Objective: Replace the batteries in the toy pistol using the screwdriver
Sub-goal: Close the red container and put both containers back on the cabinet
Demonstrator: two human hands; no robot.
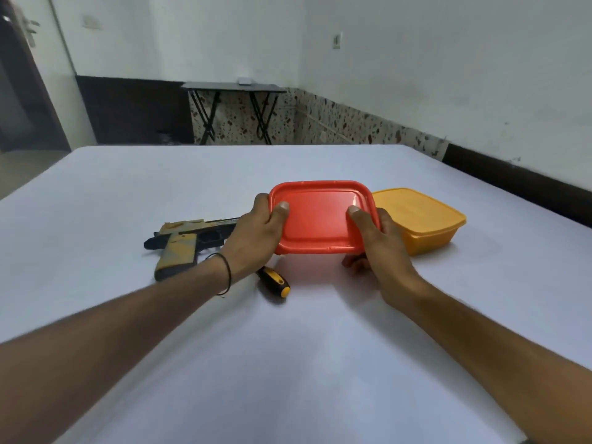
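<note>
A red lidded plastic box (320,216) is raised a little above the white table, tilted toward me. My left hand (256,235) grips its left side with the thumb on the lid. My right hand (378,238) grips its right side, thumb on the lid, fingers under it. The toy pistol (182,245), tan and black, lies on its side to the left, partly behind my left wrist. A screwdriver (275,282) with a black and yellow handle lies just below the box; its shaft is hidden by my left hand.
A yellow lidded box (423,219) stands right of the red one, close to it. The white table (288,363) stretches wide toward me. Beyond its far edge stands a small dark folding table (234,88) against the wall.
</note>
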